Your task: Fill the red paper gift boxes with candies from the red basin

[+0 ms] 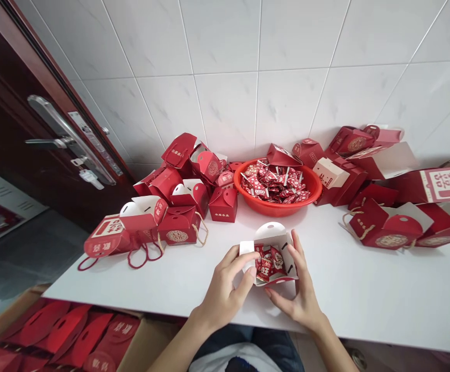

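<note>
An unfolded red box with a white inside [272,235] stands upright on the white table near its front edge, its flaps up. Red-wrapped candies [267,262] lie inside it. My left hand [230,281] pinches the box's left flap between thumb and fingers. Around the right side curves my right hand [297,289], its fingers along the wall and its thumb at the lower front edge. Behind the box, a red plastic basin [277,207] is full of wrapped candies [271,181], and a small red box [283,156] rests on its back rim.
Red boxes [178,227], some with rope handles, crowd the white table [194,279] at left; more boxes [388,227] stand at right. A carton [147,338] of red boxes sits lower left. Behind are a tiled wall [225,103] and a door [11,103].
</note>
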`<control>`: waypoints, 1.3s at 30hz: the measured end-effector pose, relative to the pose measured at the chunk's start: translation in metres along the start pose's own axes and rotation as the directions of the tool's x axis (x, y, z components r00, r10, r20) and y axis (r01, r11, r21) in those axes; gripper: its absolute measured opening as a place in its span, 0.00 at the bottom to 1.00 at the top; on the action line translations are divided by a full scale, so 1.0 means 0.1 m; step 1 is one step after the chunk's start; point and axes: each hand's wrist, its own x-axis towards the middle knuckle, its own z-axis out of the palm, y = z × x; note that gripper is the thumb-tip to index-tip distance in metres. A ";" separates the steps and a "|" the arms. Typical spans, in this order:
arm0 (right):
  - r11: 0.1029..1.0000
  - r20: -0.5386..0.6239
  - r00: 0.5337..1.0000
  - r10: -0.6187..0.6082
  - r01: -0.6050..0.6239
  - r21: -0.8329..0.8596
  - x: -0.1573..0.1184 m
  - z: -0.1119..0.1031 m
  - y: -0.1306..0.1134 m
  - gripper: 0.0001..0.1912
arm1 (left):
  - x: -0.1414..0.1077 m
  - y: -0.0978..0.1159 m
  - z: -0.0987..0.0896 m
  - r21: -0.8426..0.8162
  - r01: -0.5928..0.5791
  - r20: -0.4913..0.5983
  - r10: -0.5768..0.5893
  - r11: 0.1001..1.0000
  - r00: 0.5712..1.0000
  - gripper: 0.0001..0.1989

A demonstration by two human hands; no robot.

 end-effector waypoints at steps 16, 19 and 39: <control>0.995 0.188 0.982 0.009 0.009 -0.096 0.52 -0.21 0.17 0.48 | 0.65 -0.34 -0.32 0.170 -0.149 0.192 0.115 0.974 0.975 0.29; 0.993 0.256 0.967 -0.008 0.039 -0.113 0.65 -0.26 0.25 0.48 | 0.74 -0.39 -0.43 0.197 -0.146 0.237 0.097 0.969 0.967 0.30; 0.997 0.175 0.983 0.058 -0.066 0.039 0.69 -0.07 0.45 0.44 | 1.06 -0.58 -0.56 0.197 -0.091 0.308 0.027 0.976 0.951 0.39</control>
